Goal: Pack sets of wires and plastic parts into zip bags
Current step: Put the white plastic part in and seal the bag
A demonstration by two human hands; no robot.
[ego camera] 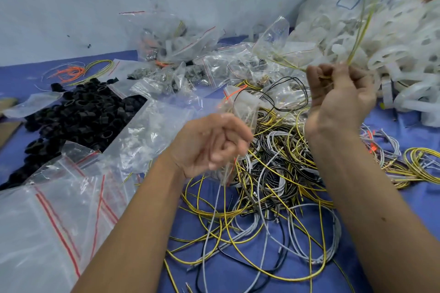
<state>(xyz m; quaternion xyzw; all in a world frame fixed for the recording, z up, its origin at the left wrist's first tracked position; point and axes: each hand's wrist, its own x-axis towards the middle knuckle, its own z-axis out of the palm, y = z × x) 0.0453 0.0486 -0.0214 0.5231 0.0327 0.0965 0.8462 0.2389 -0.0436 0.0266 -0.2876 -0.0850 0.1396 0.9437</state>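
Note:
My left hand (209,144) grips a clear zip bag (240,112) that holds a white plastic part, an orange wire and a black wire loop (285,89). My right hand (340,95) is raised above it and pinches a yellow-green wire (359,31) that rises toward the upper right. A tangled heap of yellow, grey and black wires (273,173) lies on the blue table below both hands.
Empty zip bags with red strips (59,209) are stacked at the lower left. Black plastic rings (83,114) are heaped at the left. Filled bags (185,59) sit by the wall, and white plastic parts (392,50) are piled at the right.

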